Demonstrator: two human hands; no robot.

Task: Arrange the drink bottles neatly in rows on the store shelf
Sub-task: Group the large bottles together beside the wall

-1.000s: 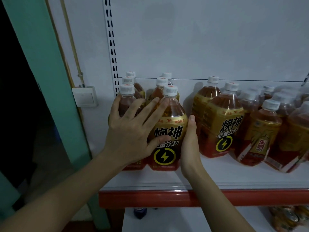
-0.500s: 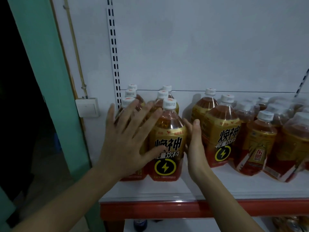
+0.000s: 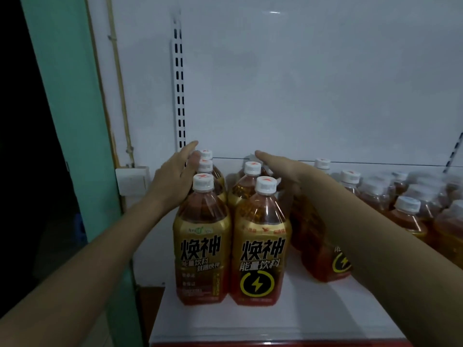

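**Two rows of bottles framed between flat hands**

At the left end of the white shelf (image 3: 288, 319) stand two rows of drink bottles, three deep, all upright and close together. The front left bottle (image 3: 201, 244) and front right bottle (image 3: 260, 246) hold amber-brown liquid under white caps; each wears a gold label with bold black characters over a red base, and the right one shows a yellow lightning ring. The left hand (image 3: 172, 176) lies with straight fingers along the left row's necks. The right hand (image 3: 280, 166) reaches flat along the right row. More bottles (image 3: 406, 216) crowd loosely to the right.
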